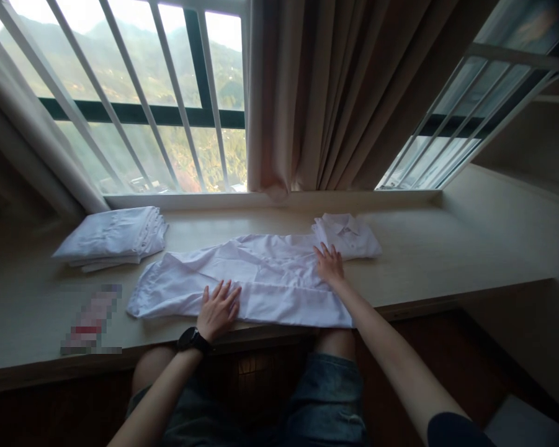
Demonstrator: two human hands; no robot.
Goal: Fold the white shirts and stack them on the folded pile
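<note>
A white garment (pixel 270 273), probably a shirt or coat, lies lengthwise across the wooden ledge, partly folded and wrinkled. My left hand (pixel 218 310) rests on its near edge with fingers spread, and a black watch (pixel 193 340) is on that wrist. Toward the garment's right end, my right hand (pixel 329 264) lies with its fingers apart, close to a folded white shirt (pixel 353 236) whose collar faces up. Neither hand grips the cloth.
A stack of folded white clothes (pixel 116 236) sits at the left. Nearer the front edge is a pixelated flat item (pixel 93 320). Barred windows (pixel 167 118) and a brown curtain (pixel 344 93) stand behind the ledge (pixel 447 261). A side panel (pixel 516 217) bounds the right.
</note>
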